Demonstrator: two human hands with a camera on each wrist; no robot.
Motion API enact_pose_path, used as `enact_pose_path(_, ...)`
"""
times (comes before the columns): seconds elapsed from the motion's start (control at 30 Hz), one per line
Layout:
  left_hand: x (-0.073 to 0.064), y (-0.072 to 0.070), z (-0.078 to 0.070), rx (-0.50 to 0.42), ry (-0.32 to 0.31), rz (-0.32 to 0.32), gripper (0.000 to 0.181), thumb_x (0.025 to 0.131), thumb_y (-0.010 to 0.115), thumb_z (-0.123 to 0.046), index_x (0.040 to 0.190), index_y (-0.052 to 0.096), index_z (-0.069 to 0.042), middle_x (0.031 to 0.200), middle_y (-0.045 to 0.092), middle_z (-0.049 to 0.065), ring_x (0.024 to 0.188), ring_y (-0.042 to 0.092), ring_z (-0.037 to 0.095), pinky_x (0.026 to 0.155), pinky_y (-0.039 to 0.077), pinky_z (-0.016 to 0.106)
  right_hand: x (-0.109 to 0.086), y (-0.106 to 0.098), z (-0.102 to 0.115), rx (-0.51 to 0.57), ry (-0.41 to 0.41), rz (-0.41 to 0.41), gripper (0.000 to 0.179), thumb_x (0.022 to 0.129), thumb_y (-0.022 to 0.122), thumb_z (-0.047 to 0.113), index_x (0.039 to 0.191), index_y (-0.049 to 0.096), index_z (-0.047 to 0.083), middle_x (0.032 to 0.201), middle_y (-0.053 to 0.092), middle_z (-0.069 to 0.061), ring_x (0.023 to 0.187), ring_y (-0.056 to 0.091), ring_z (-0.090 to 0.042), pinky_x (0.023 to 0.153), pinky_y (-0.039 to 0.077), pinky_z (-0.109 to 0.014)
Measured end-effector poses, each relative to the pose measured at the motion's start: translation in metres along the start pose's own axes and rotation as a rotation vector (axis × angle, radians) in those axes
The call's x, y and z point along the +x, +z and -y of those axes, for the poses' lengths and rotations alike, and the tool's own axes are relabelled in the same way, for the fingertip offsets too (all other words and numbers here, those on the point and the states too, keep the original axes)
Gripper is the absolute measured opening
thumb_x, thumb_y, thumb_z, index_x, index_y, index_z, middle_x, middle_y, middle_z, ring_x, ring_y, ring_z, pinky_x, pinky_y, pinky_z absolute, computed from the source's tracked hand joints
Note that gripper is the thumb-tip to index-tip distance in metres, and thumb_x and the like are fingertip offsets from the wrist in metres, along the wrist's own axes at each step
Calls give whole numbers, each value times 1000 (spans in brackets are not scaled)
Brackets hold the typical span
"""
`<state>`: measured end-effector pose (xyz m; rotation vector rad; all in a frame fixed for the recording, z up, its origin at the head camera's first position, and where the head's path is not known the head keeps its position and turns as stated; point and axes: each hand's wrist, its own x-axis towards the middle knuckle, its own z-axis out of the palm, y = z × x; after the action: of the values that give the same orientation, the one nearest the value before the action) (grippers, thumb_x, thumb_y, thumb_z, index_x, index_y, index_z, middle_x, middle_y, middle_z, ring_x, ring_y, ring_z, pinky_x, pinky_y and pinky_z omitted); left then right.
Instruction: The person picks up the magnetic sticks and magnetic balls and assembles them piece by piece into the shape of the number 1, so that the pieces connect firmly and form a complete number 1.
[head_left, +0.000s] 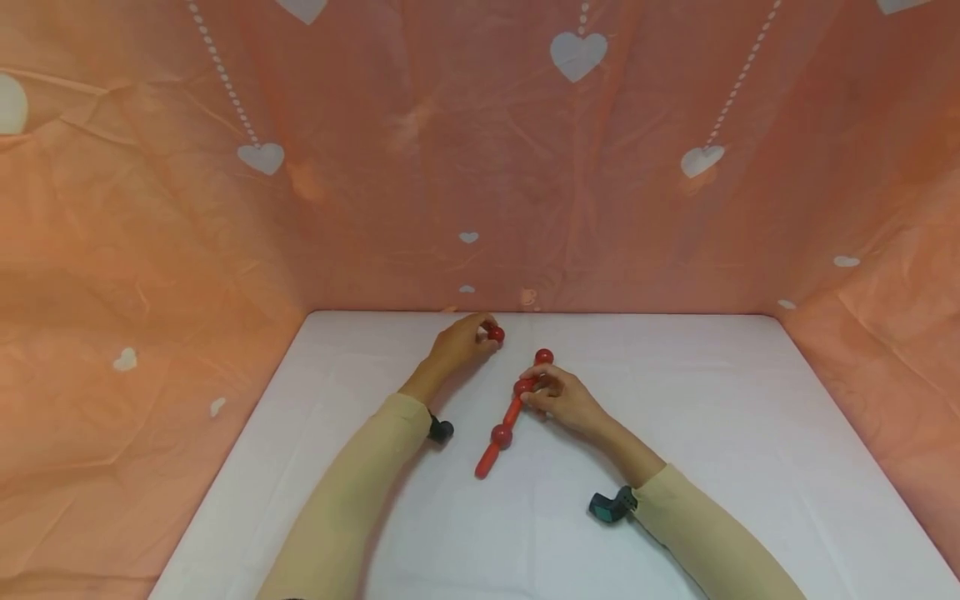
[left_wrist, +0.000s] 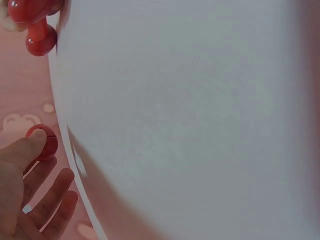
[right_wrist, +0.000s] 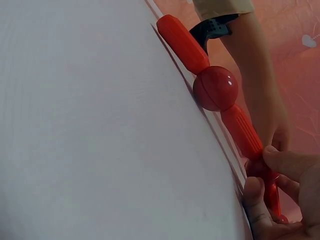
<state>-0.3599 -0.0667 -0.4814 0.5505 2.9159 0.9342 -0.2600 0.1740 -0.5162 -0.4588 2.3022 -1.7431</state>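
Near the far edge of the table, my left hand point(head_left: 456, 343) pinches a small red ball point(head_left: 497, 334) between thumb and fingers. The left wrist view shows the thumb on this ball point(left_wrist: 48, 146), with the other fingers spread. To its right, my right hand point(head_left: 572, 403) pinches a red ball point(head_left: 522, 388) in a chain of red balls and ridged rods. An orange-red rod point(head_left: 513, 411) leads from it to a larger red ball point(head_left: 502, 436), then an end rod point(head_left: 487, 462). Another red ball point(head_left: 544, 357) tops the far end. The right fingers partly hide the pinched ball point(right_wrist: 260, 168).
A white-covered table point(head_left: 675, 400) lies under both hands. Orange cloth with white hearts point(head_left: 577, 167) stands behind it and along both sides. Black wrist devices point(head_left: 613, 505) sit by both beige sleeves.
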Motion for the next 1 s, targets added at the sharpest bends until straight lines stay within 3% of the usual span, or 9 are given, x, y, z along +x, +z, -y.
enact_pose_path(0.43,-16,-6,5,26,25,-11,36,101,79,-30,133,68,-16,129,73,3,110,69,22,98,57,44,0,1,1,-48,-2,-19,34,100,78,14,132,67,7,110,66,-16,79,64,-24,67,57,-26)
enact_pose_path(1.0,-51,-19,11,-11,50,-37,35,99,81,-26,131,69,-17,125,74,3,109,69,23,95,58,44,-2,2,6,-100,-27,-17,33,100,78,14,131,67,9,110,66,-15,74,62,-24,65,56,-25)
